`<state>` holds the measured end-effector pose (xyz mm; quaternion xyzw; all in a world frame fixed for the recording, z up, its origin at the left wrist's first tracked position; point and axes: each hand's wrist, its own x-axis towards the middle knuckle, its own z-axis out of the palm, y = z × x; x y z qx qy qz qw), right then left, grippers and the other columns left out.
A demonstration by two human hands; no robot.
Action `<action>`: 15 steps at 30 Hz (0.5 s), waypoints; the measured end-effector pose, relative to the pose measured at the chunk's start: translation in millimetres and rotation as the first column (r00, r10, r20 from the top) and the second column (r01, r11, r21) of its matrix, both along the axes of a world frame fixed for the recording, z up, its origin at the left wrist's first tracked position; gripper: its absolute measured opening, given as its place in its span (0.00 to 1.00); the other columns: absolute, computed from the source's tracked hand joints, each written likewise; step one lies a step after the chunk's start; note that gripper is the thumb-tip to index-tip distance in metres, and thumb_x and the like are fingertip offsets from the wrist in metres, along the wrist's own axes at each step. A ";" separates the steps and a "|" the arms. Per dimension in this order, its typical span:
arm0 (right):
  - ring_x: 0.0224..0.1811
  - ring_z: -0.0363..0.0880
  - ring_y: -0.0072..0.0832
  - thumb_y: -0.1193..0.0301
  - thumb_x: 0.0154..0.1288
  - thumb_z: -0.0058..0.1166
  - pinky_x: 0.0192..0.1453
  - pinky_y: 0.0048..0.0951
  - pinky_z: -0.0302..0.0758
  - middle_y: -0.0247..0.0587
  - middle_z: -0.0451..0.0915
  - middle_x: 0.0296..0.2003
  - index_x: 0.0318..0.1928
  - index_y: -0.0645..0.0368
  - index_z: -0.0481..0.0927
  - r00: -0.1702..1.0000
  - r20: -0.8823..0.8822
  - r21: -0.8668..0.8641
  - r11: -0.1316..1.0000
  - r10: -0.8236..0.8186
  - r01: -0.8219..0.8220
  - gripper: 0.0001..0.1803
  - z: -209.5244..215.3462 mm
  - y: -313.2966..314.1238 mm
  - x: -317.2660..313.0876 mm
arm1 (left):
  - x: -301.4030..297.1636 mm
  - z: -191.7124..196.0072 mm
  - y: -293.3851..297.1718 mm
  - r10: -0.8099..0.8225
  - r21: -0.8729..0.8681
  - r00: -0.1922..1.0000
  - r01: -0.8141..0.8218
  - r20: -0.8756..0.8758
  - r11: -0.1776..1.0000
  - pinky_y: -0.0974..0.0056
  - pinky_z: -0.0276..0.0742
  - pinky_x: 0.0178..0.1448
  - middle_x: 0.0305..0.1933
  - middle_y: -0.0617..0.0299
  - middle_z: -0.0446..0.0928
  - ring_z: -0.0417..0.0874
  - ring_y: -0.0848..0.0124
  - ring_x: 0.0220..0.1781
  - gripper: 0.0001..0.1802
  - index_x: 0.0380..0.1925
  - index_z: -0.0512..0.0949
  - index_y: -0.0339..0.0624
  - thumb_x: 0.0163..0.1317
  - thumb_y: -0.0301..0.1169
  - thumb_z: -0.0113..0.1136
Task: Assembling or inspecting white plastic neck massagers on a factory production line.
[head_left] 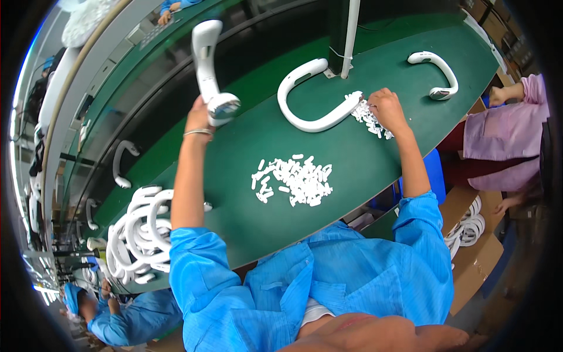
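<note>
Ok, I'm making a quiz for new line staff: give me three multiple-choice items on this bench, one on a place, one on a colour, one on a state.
1. Where is the right hand?
A. on the small pile of white bits
B. on the stack of bands
C. in the lap

2. What colour is the table?
A. grey
B. green
C. blue

3. How is the left hand's band?
A. lying flat
B. boxed
C. held up off the table

Answers: 1 A, fingers rest on the bits beside the U-shaped band; 2 B, the top is green; 3 C, the hand grips it aloft.

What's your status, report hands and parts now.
Left hand holds a white U-shaped part raised. Right hand in small white pieces beside U-shaped part on table. Nothing between them.
</note>
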<state>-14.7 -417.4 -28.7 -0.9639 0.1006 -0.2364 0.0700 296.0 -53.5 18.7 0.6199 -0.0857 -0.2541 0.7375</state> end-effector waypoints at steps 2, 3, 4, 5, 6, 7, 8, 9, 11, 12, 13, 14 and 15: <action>0.39 0.74 0.34 0.76 0.48 0.57 0.43 0.36 0.68 0.35 0.78 0.28 0.30 0.57 0.81 0.999 0.033 -0.021 1.000 -0.002 0.003 0.06 -6.6 1.9 -1.7 | -48.6 11.3 -9.5 -0.050 -0.048 0.995 0.046 -0.083 0.998 0.67 0.79 0.35 0.36 0.47 0.80 0.82 0.66 0.32 0.16 0.48 0.69 0.35 0.61 0.29 0.56; 0.39 0.74 0.34 0.76 0.48 0.57 0.44 0.36 0.68 0.35 0.78 0.28 0.30 0.57 0.81 0.998 0.058 -0.044 0.999 -0.012 0.015 0.06 -8.6 3.6 -3.0 | -81.6 27.5 -14.9 -0.113 -0.021 0.986 0.112 -0.120 0.994 0.66 0.79 0.33 0.35 0.44 0.79 0.82 0.66 0.31 0.16 0.44 0.70 0.30 0.63 0.33 0.54; 0.39 0.74 0.34 0.76 0.48 0.57 0.44 0.36 0.68 0.35 0.78 0.28 0.30 0.57 0.81 0.998 0.062 -0.046 0.999 -0.001 0.004 0.06 -7.1 6.4 -3.5 | -105.2 30.4 -15.4 -0.172 -0.039 0.973 0.168 -0.153 0.985 0.65 0.80 0.33 0.35 0.45 0.79 0.82 0.66 0.30 0.17 0.41 0.70 0.28 0.66 0.36 0.51; 0.39 0.74 0.35 0.76 0.49 0.56 0.44 0.36 0.68 0.36 0.78 0.28 0.30 0.57 0.80 0.997 0.074 0.019 1.000 -0.004 0.003 0.05 -5.0 8.5 -4.8 | -124.0 28.6 -18.7 -0.200 -0.017 0.966 0.200 -0.164 0.980 0.63 0.81 0.34 0.37 0.47 0.79 0.82 0.65 0.31 0.18 0.40 0.71 0.29 0.67 0.38 0.48; 0.38 0.74 0.35 0.76 0.49 0.56 0.44 0.36 0.68 0.36 0.78 0.28 0.30 0.57 0.80 0.996 0.085 0.083 0.997 -0.006 -0.001 0.05 -3.5 9.8 -5.0 | -147.1 33.4 -21.8 -0.206 -0.009 0.959 0.209 -0.196 0.978 0.62 0.82 0.35 0.38 0.49 0.78 0.82 0.65 0.32 0.19 0.41 0.70 0.29 0.68 0.40 0.46; 0.38 0.74 0.35 0.76 0.49 0.56 0.44 0.36 0.68 0.36 0.78 0.28 0.30 0.57 0.80 0.996 0.088 0.081 0.997 0.000 -0.007 0.05 -4.7 10.2 -4.3 | -165.2 32.8 -24.4 -0.233 -0.005 0.955 0.236 -0.182 0.972 0.62 0.82 0.34 0.40 0.50 0.78 0.82 0.65 0.33 0.20 0.42 0.69 0.30 0.69 0.41 0.44; 0.38 0.74 0.35 0.76 0.49 0.55 0.44 0.36 0.68 0.37 0.79 0.28 0.30 0.57 0.81 0.998 0.068 0.036 0.999 -0.004 0.002 0.05 -6.8 9.7 -4.0 | -180.8 34.3 -27.2 -0.257 -0.020 0.941 0.259 -0.219 0.966 0.61 0.82 0.34 0.42 0.49 0.77 0.82 0.63 0.34 0.18 0.46 0.67 0.35 0.70 0.41 0.42; 0.38 0.75 0.36 0.77 0.50 0.55 0.44 0.37 0.69 0.38 0.79 0.28 0.30 0.57 0.81 0.999 0.049 -0.009 1.000 -0.009 0.010 0.06 -8.3 8.5 -3.6 | -193.6 31.7 -31.2 -0.278 -0.075 0.925 0.268 -0.257 0.960 0.60 0.82 0.33 0.42 0.49 0.77 0.82 0.63 0.33 0.17 0.47 0.66 0.37 0.70 0.40 0.40; 0.37 0.76 0.37 0.77 0.50 0.54 0.43 0.38 0.70 0.39 0.79 0.29 0.30 0.57 0.81 0.998 0.062 -0.021 1.000 0.006 -0.004 0.06 -8.9 2.3 -0.7 | -213.4 25.0 -34.1 -0.302 -0.164 0.897 0.261 -0.323 0.951 0.58 0.82 0.32 0.42 0.49 0.76 0.81 0.62 0.32 0.15 0.48 0.63 0.40 0.71 0.39 0.38; 0.36 0.76 0.38 0.77 0.50 0.54 0.42 0.39 0.71 0.40 0.80 0.29 0.31 0.58 0.81 0.997 0.072 -0.032 0.999 0.012 -0.010 0.06 -8.9 0.3 -0.9 | -220.2 22.7 -34.8 -0.310 -0.198 0.883 0.254 -0.353 0.947 0.58 0.82 0.32 0.41 0.50 0.75 0.81 0.62 0.31 0.14 0.48 0.62 0.41 0.71 0.39 0.37; 0.36 0.76 0.38 0.77 0.50 0.54 0.42 0.39 0.71 0.40 0.80 0.29 0.31 0.58 0.81 0.997 0.072 -0.038 0.999 0.021 -0.018 0.06 -8.5 0.7 -2.1 | -228.4 29.4 -36.2 -0.254 -0.124 0.903 0.225 -0.346 0.967 0.57 0.82 0.32 0.38 0.51 0.74 0.80 0.62 0.30 0.14 0.46 0.61 0.41 0.71 0.39 0.37; 0.35 0.77 0.39 0.76 0.51 0.54 0.41 0.39 0.73 0.41 0.80 0.29 0.31 0.58 0.80 0.994 0.106 0.052 0.998 -0.025 0.019 0.06 -8.2 2.6 -4.4 | -231.0 29.1 -33.6 -0.250 -0.082 0.896 0.236 -0.368 0.968 0.57 0.82 0.33 0.39 0.51 0.74 0.80 0.62 0.31 0.13 0.47 0.62 0.40 0.71 0.38 0.39; 0.34 0.78 0.40 0.76 0.51 0.54 0.39 0.40 0.74 0.43 0.80 0.29 0.31 0.59 0.80 0.988 0.135 0.144 0.988 -0.074 0.054 0.06 -7.4 4.0 -6.5 | -232.5 26.8 -31.3 -0.281 -0.082 0.894 0.270 -0.349 0.959 0.56 0.83 0.34 0.39 0.51 0.74 0.81 0.62 0.31 0.14 0.47 0.62 0.39 0.70 0.37 0.40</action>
